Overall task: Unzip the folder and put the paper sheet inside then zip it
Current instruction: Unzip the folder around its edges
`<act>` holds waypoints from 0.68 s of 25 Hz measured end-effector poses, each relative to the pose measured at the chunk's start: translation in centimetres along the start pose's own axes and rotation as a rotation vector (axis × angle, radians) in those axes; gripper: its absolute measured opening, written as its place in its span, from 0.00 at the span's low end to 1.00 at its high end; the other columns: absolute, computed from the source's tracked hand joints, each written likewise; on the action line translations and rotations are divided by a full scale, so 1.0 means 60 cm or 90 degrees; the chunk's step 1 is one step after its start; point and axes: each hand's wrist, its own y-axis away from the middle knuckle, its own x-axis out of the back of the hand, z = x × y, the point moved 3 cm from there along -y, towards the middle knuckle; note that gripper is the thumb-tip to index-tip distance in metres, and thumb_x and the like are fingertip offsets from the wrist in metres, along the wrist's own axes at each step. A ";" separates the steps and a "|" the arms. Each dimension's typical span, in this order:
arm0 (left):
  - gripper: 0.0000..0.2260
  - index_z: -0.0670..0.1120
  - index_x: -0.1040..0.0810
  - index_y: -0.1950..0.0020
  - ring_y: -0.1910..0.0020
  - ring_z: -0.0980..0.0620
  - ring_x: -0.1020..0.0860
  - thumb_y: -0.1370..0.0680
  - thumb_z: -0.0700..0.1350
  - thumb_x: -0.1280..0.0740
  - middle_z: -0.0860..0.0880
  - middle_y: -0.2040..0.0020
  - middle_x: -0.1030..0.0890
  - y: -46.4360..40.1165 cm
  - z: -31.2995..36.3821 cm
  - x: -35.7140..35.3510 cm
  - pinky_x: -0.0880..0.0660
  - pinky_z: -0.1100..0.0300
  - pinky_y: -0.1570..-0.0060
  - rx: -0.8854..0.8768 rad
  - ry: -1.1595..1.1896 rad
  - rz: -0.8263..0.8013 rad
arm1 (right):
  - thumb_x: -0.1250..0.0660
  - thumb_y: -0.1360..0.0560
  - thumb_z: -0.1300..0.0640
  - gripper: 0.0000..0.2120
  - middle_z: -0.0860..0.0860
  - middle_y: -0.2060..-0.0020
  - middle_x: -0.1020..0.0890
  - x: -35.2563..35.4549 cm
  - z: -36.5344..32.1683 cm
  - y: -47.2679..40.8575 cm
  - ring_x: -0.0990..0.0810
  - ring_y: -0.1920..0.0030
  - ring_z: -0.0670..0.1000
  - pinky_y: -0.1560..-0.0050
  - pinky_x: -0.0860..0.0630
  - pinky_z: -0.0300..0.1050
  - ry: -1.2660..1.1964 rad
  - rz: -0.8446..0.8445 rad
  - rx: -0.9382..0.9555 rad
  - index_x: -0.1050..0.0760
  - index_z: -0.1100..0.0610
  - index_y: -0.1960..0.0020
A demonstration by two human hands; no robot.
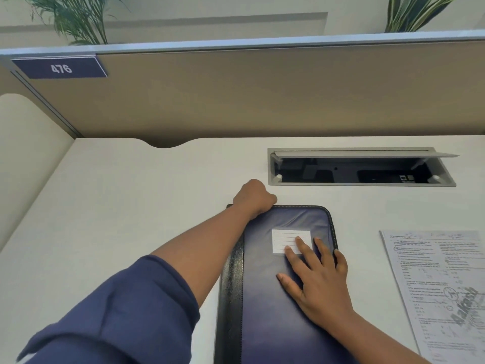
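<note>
Head view: partition sign [61, 68] reads "476". Navy zip folder [278, 298] flat on desk [131, 193], lined white label [286, 237] blank. Printed paper sheet [441, 285] just right of folder, watermark unreadable. Left hand [253, 197] fisted at folder's far-left corner; zipper pull hidden. Right hand [315, 279] flat, fingers [301, 248] spread, pressing cover, fingertips on label.

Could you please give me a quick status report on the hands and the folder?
Left hand fisted at far top edge of dark blue zip folder. Right hand flat on cover. Printed paper sheet waiting on white desk, right of folder. Nothing in the way.
</note>
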 end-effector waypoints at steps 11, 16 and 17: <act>0.08 0.53 0.19 0.54 0.47 0.47 0.21 0.28 0.54 0.34 0.53 0.50 0.18 0.034 -0.121 0.041 0.25 0.45 0.40 -0.133 0.053 -0.050 | 0.42 0.21 0.43 0.15 0.44 0.40 0.23 0.055 0.008 -0.203 0.28 0.37 0.53 0.40 0.39 0.53 -0.146 -0.118 -0.074 0.21 0.44 0.40; 0.07 0.55 0.20 0.49 0.46 0.51 0.21 0.26 0.52 0.29 0.52 0.46 0.20 0.041 -0.145 0.028 0.24 0.46 0.40 -0.178 0.148 -0.010 | 0.42 0.24 0.42 0.17 0.47 0.57 0.19 0.046 -0.012 -0.292 0.23 0.50 0.56 0.50 0.40 0.53 -0.155 -0.216 -0.187 0.20 0.50 0.57; 0.09 0.55 0.20 0.49 0.46 0.51 0.21 0.28 0.54 0.30 0.52 0.46 0.20 0.042 -0.145 0.026 0.24 0.46 0.40 -0.177 0.152 0.000 | 0.42 0.25 0.41 0.16 0.47 0.57 0.19 0.043 -0.015 -0.305 0.23 0.50 0.56 0.49 0.40 0.54 -0.140 -0.255 -0.208 0.21 0.50 0.56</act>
